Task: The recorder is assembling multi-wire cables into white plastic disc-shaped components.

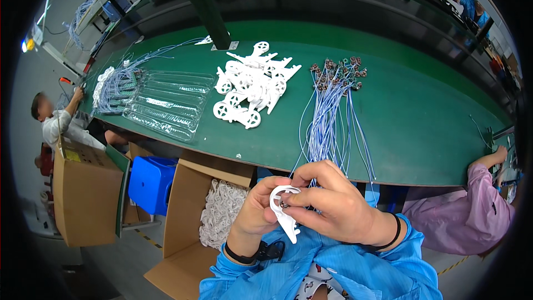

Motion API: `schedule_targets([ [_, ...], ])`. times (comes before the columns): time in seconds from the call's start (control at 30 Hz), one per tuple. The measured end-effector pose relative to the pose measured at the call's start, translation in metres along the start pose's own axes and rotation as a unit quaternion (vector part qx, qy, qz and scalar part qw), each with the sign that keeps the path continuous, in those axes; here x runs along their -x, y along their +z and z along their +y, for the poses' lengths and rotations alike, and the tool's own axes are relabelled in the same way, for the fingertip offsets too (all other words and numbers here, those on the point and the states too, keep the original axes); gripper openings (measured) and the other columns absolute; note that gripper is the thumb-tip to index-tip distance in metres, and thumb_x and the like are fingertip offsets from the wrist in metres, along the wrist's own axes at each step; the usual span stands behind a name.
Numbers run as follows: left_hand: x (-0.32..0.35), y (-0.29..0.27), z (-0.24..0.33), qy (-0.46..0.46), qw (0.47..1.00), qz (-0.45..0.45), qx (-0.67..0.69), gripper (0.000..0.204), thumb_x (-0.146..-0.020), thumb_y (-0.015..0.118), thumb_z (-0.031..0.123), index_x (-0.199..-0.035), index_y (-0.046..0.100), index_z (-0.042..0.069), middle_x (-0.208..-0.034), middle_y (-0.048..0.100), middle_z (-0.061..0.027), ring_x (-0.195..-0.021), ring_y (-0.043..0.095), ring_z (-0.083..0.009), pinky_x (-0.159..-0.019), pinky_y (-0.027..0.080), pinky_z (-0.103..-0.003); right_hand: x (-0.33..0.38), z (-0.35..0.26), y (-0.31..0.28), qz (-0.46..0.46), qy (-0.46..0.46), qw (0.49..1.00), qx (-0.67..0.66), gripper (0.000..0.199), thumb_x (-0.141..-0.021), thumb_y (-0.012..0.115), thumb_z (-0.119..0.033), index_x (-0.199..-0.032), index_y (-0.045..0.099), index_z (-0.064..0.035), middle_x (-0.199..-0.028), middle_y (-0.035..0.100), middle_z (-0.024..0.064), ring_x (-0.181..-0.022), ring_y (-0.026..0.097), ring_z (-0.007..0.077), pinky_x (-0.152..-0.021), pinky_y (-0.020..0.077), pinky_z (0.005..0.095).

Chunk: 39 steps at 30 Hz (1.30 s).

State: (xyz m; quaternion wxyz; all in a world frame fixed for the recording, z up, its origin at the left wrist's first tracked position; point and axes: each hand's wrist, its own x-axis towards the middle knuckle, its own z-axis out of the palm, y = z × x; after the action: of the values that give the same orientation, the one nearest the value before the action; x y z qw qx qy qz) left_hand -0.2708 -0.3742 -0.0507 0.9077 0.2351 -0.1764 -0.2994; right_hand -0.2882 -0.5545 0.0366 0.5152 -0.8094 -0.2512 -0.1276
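Note:
Close to my body, my left hand (259,205) grips a white plastic bracket (285,221) by its ring-shaped end. From the other side, the fingers of my right hand (333,203) press at the ring, where a small dark metal part (284,204) shows inside it. Whether that part is seated or only held there I cannot tell. On the green table ahead lies a bundle of blue and white wires (331,116) with small brown-and-silver parts (338,75) at the far ends. Left of it is a pile of white brackets (250,83).
A clear plastic tray (166,103) and more coiled wires (116,86) lie on the table's left. Below its edge stand a cardboard box (183,211) of white pieces and a blue stool (151,185). A green post (202,5) rises behind. People sit at both sides.

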Motion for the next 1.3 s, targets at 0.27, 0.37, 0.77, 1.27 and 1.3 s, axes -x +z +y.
schedule_targets([
  [0.27, 0.001, -0.004, -0.006, 0.006, 1.000, 0.002, -0.002, 0.063, -0.080, 0.072, 0.023, -0.132, 0.043, 0.004, -0.129, 0.052, -0.0172, -0.118, 0.054, -0.0233, -0.098, 0.047, -0.036, 0.003, -0.004, -0.005, -0.027, 0.049, 0.998, -0.001, 0.022, -0.075, 0.072, -0.008, -0.095, 0.065, -0.0069, -0.101, 0.055, 0.0082, -0.091, 0.056, 0.0255, -0.078, 0.0418, 0.0356],
  [0.37, -0.001, -0.002, -0.006, 0.009, 1.000, 0.005, -0.013, 0.062, -0.080, 0.072, 0.022, -0.131, 0.043, 0.004, -0.128, 0.053, -0.0185, -0.118, 0.054, -0.0247, -0.098, 0.047, -0.037, 0.004, -0.004, -0.006, -0.028, 0.054, 0.998, 0.002, 0.022, -0.076, 0.072, -0.008, -0.096, 0.065, -0.0067, -0.104, 0.056, 0.0085, -0.092, 0.057, 0.0256, -0.079, 0.0416, 0.0357],
  [0.77, -0.004, 0.000, -0.006, 0.016, 0.999, 0.014, -0.024, 0.061, -0.079, 0.073, 0.021, -0.131, 0.045, 0.003, -0.126, 0.055, -0.0204, -0.117, 0.055, -0.0257, -0.098, 0.047, -0.037, 0.004, -0.002, -0.006, -0.030, 0.058, 0.998, 0.000, 0.019, -0.077, 0.070, -0.007, -0.095, 0.065, -0.0051, -0.102, 0.055, 0.0091, -0.091, 0.056, 0.0256, -0.077, 0.0419, 0.0360],
  [1.27, -0.007, -0.003, -0.004, 0.003, 0.999, 0.017, -0.038, 0.060, -0.081, 0.072, 0.019, -0.134, 0.045, 0.005, -0.120, 0.058, -0.0160, -0.086, 0.063, -0.0144, -0.058, 0.054, -0.024, 0.001, 0.007, -0.005, -0.032, 0.034, 0.999, -0.018, 0.018, -0.079, 0.067, -0.004, -0.096, 0.063, 0.0001, -0.102, 0.052, 0.0150, -0.087, 0.056, 0.0307, -0.074, 0.0475, 0.0373],
  [1.3, -0.007, -0.003, -0.004, 0.001, 0.999, 0.016, -0.034, 0.061, -0.082, 0.071, 0.019, -0.134, 0.044, 0.005, -0.120, 0.058, -0.0155, -0.085, 0.063, -0.0144, -0.058, 0.053, -0.024, 0.001, 0.008, -0.006, -0.032, 0.034, 0.999, -0.014, 0.019, -0.079, 0.067, -0.005, -0.096, 0.062, 0.0001, -0.102, 0.052, 0.0149, -0.087, 0.056, 0.0309, -0.074, 0.0476, 0.0374],
])
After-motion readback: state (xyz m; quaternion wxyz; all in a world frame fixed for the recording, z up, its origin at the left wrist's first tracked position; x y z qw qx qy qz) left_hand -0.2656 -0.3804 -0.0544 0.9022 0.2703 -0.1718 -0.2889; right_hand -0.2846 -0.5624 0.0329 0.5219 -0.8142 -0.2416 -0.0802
